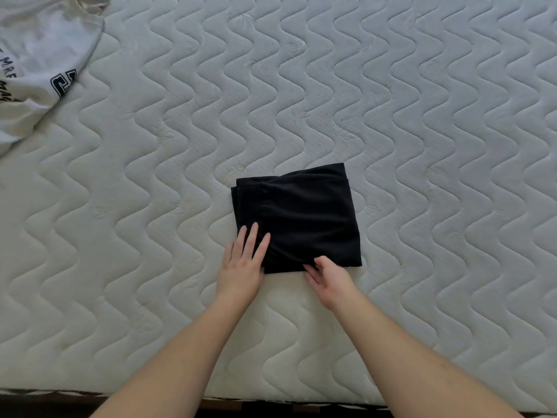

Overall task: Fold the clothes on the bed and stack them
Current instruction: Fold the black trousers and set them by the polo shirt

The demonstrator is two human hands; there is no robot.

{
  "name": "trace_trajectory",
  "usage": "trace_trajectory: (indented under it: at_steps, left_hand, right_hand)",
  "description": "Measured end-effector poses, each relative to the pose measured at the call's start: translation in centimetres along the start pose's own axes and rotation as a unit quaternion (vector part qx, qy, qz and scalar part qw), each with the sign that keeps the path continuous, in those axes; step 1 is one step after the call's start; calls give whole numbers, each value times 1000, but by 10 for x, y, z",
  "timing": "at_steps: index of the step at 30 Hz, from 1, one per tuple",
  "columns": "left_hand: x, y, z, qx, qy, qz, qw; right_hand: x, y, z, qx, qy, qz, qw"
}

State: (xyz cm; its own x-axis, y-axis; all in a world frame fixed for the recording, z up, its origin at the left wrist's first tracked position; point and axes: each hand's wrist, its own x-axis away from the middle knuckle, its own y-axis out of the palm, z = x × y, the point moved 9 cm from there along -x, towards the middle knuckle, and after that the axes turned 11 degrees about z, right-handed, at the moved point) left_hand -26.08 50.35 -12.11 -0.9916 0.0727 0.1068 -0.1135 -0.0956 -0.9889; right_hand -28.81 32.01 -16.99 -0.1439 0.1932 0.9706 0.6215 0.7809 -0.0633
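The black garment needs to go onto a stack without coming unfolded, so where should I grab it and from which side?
Take the black garment by its near edge, from the person's side, sliding fingers under while a palm stays on top. It lies flat in a layered rectangle, with loose layer ends showing at its far edge. The left hand already rests flat on its near left corner; the right hand touches the near edge.
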Motion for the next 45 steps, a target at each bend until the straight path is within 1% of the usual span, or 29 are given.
trace_trajectory:
  at_steps: [2,4,6,8,9,10,11,13,14,15,16,17,19,20,22,24,26,28,31,33,35,36,37,38,39,40,42,44,45]
  left_hand:
    - [6,8,2,0,-13,-21,1000]
    - [4,7,3,5,-30,-30,999]
    - [-9,-9,1,49,-54,10,997]
    - [-28,-33,-11,112,-99,90,985]
    - [-39,-40,-20,138,-128,110,976]
    - [-51,-44,-29,159,-150,116,969]
    - [-64,-47,-35,174,-163,118,964]
    - [-89,-50,-45,205,-181,111,955]
    - [-101,-48,-50,226,-194,95,950]
    - [-113,-44,-54,248,-207,69,944]
    - [-123,-38,-57,269,-216,33,938]
    - [-132,-31,-58,278,-216,-6,936]
    - [-145,-21,-60,246,-189,-67,948]
    - [-149,-18,-63,226,-181,-87,953]
    - [-152,-12,-73,216,-198,-115,949]
    - [-151,-8,-80,213,-213,-132,944]
    - [-153,-6,-81,212,-203,-138,946]
    - [-154,-6,-77,230,-178,-128,948]
    - [-154,-7,-72,248,-137,-88,955]
    - [-148,-6,-76,270,-156,-60,948]
    - [-139,-3,-86,303,-213,-30,928]
    - [-133,0,-91,313,-250,-15,916]
    - [-125,5,-97,324,-296,-8,899]
    - [-114,10,-100,339,-347,-10,874]
    - [-104,18,-101,359,-394,-20,846]
    - [-94,25,-101,380,-428,-34,819]
    - [-80,38,-97,416,-469,-72,776]
    - [-71,43,-90,437,-481,-122,751]
    - [-69,42,-85,445,-473,-141,747]
  right_hand:
    - [-4,-13,-8,155,-47,26,986]
    - [-6,-23,-23,280,-99,45,954]
    - [-4,-30,-39,370,-125,43,920]
    - [-1,-36,-54,438,-112,36,891]
    - [1,-38,-61,471,-100,32,876]
    - [4,-39,-69,509,-89,28,856]
    - [8,-39,-77,556,-79,19,827]
    - [17,-36,-96,647,-70,9,759]
    - [18,-33,-108,674,-84,14,734]
    - [18,-27,-121,678,-107,25,727]
    - [16,-18,-135,660,-145,35,737]
    - [14,-7,-151,624,-201,45,754]
    - [12,17,-180,542,-327,59,772]
    - [11,28,-187,510,-361,54,779]
    - [1,46,-188,467,-366,28,805]
    - [-11,61,-183,438,-339,2,832]
    - [-21,70,-183,414,-320,4,852]
    - [-28,74,-184,383,-308,12,871]
    - [-37,78,-185,321,-309,27,895]
    - [-42,74,-186,298,-311,48,901]
    - [-45,68,-190,303,-319,68,895]
    - [-45,67,-194,329,-338,79,878]
    - [-42,66,-199,366,-363,90,852]
    - [-38,66,-203,401,-387,96,825]
    - [-35,66,-204,425,-403,97,804]
    - [-32,65,-204,444,-409,94,792]
    - [-32,57,-199,488,-405,87,769]
    - [-34,50,-187,517,-402,49,754]
    - [-33,49,-181,511,-409,19,756]
